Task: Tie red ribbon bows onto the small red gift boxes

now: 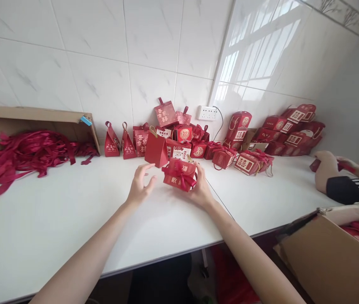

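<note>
My right hand grips a small red gift box tied with a red ribbon bow, holding it just above the white table. My left hand hovers beside the box's left side, fingers spread and holding nothing. A taller red box with a gold handle stands right behind them.
A heap of finished red gift boxes lines the tiled wall. Loose red ribbons spill from a cardboard box on the left. Another person's arm rests at the right. An open carton sits at the lower right.
</note>
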`<state>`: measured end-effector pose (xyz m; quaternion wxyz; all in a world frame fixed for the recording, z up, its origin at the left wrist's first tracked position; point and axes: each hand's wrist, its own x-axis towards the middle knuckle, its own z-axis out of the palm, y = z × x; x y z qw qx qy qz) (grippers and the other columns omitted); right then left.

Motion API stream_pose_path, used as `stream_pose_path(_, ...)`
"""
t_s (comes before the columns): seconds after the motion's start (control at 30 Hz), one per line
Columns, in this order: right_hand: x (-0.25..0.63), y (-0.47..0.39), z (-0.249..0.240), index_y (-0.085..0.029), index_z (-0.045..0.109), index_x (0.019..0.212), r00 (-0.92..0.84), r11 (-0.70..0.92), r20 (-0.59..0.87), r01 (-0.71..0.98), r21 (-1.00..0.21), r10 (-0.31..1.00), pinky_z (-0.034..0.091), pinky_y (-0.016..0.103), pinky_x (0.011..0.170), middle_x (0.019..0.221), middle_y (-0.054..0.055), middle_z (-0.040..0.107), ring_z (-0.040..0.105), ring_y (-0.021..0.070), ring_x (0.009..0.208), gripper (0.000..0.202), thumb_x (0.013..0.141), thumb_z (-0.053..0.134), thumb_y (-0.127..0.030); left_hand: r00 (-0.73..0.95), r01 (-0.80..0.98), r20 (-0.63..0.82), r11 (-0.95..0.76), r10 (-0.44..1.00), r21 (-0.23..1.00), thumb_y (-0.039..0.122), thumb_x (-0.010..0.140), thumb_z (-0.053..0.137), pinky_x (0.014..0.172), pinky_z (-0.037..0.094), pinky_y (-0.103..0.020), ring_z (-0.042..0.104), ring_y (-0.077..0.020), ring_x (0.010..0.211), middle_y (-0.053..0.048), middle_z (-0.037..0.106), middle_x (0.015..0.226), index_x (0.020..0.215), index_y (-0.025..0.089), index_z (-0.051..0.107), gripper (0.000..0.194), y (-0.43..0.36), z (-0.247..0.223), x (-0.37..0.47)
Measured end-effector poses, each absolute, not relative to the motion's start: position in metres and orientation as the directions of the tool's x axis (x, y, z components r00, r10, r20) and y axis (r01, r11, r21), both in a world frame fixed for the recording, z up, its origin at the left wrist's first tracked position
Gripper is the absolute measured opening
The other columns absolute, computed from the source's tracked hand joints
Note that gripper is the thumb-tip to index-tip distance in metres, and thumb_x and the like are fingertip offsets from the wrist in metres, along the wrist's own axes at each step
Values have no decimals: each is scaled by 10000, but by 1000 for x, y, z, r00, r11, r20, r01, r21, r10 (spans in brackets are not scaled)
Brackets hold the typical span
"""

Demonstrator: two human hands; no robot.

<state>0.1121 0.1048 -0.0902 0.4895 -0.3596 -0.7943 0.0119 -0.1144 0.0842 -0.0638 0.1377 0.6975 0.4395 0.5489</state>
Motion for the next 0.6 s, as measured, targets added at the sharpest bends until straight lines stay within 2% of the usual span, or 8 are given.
stream_pose_path(0.13, 101, 96, -89, -224, 34, 1438, -404, 825, 769, 497, -270, 495, 374, 492, 1051, 1428, 180, 233, 248, 309, 1363, 965, 735, 683, -344, 76, 550, 741, -648, 667, 527, 407, 838, 500, 934, 439, -388, 503, -221, 1068, -80, 543, 1110, 1109, 231, 542, 326, 77, -58, -102)
stream_pose_path(0.23, 97, 92, -87, -218, 29, 1440, -427, 842, 776, 483, -239, 465, 368, 491, 1059, 1425, 177, 247, 226, 293, 1375, 923, 765, 649, -329, 77, 554, 766, -666, 638, 499, 388, 837, 526, 920, 447, -372, 516, -201, 1008, -65, 531, 1011, 946, 217, 576, 209, 74, -58, -97)
stream_pose_path(0.37, 99, 92, -87, -215, 40, 1435, -403, 832, 768, 473, -291, 498, 347, 492, 1069, 1413, 180, 266, 249, 295, 1365, 931, 752, 661, -338, 25, 519, 760, -659, 649, 545, 381, 821, 540, 794, 487, -306, 527, -180, 934, -64, 490, 965, 743, 192, 517, 206, 73, -62, -95)
stream_pose_path(0.5, 100, 94, -91, -199, 90, 1421, -302, 780, 744, 439, -447, 596, 371, 484, 1048, 1382, 192, 297, 351, 308, 1307, 996, 675, 731, -361, -12, 488, 678, -587, 735, 646, 425, 819, 521, 673, 461, -260, 526, -147, 754, -28, 511, 816, 724, 194, 491, 251, 70, -62, -92)
stream_pose_path(0.6, 99, 96, -93, -212, 80, 1425, -303, 763, 716, 422, -490, 628, 387, 484, 1033, 1393, 189, 283, 367, 310, 1297, 1021, 660, 744, -337, -27, 476, 560, -482, 828, 736, 445, 833, 496, 587, 413, -237, 512, -125, 630, 10, 546, 702, 736, 201, 481, 263, 67, -60, -90)
